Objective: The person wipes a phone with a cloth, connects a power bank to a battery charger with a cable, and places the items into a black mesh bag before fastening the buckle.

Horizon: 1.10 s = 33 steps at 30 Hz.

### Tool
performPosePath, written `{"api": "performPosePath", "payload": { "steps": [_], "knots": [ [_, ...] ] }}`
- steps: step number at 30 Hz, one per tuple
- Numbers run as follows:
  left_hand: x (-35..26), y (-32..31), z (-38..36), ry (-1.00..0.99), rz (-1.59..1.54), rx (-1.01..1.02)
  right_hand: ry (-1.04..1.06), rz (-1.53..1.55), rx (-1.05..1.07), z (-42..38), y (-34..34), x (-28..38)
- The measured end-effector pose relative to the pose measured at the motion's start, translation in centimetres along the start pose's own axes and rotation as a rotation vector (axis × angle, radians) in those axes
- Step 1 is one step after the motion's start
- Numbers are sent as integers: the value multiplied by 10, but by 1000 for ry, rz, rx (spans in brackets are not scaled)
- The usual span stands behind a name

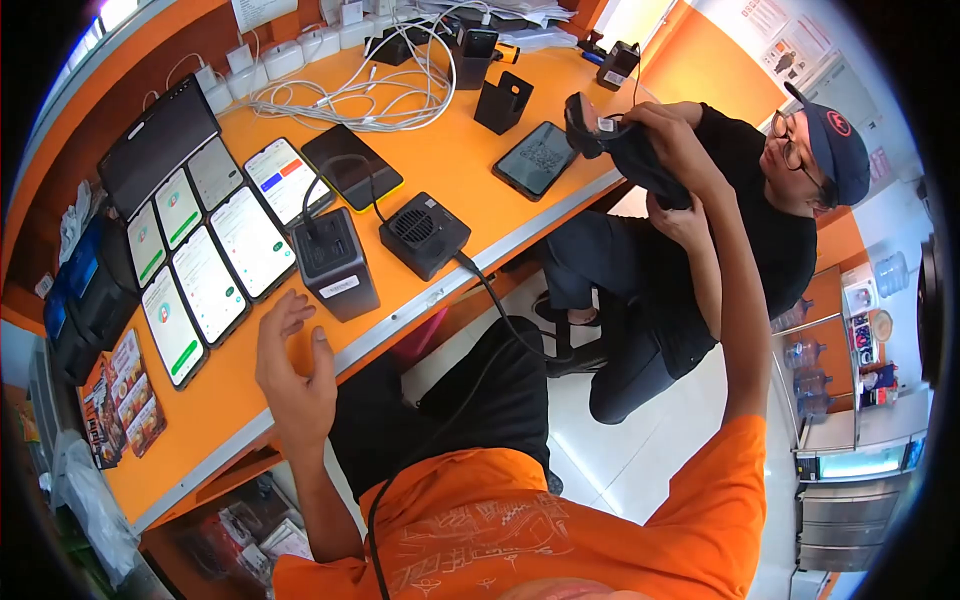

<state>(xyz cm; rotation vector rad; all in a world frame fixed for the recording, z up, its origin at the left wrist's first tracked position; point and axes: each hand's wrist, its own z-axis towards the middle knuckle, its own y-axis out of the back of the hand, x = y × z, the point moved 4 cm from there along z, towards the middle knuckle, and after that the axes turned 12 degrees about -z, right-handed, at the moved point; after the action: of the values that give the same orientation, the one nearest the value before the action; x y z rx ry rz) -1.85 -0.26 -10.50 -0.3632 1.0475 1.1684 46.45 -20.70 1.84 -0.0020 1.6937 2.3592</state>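
Note:
My left hand (296, 375) is raised at the table edge, fingers apart and thumb out, with nothing in it. Just beyond its fingertips stands a black box-shaped device (340, 285) with a white label and a cable plugged into its top. Stretched out to the right, my right hand (668, 135) is closed around a black handheld device (640, 165) that looks like a barcode scanner. The other person's hand (683, 222) is at its lower end. Below the device's head lies a phone (540, 158) showing a QR code.
Several lit phones (205, 280) lie in rows on the orange table (230, 405). Nearby are a black fan-vented device (425, 232), a dark tablet (352, 165), coiled white cables (350, 105) and leaflets (122, 400). A person in a cap (770, 230) sits at right. A black cable (490, 290) crosses my lap.

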Motion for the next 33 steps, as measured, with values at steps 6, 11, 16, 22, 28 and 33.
{"api": "performPosePath", "payload": {
  "steps": [6,11,16,22,28,33],
  "knots": [
    [-2,1,0,-3,9,7,84,-91,-3,6,-10,6],
    [-4,2,1,-1,9,14,90,-138,21,9,-13,9],
    [-2,1,0,-7,18,11,-6,-156,25,1,-15,11],
    [-2,0,0,-3,23,9,-31,-113,66,-1,-15,14],
    [-1,1,0,-4,37,15,-67,-131,57,-5,-12,19],
    [-1,0,0,4,44,18,-8,-111,32,-4,-4,20]
  ]
}}
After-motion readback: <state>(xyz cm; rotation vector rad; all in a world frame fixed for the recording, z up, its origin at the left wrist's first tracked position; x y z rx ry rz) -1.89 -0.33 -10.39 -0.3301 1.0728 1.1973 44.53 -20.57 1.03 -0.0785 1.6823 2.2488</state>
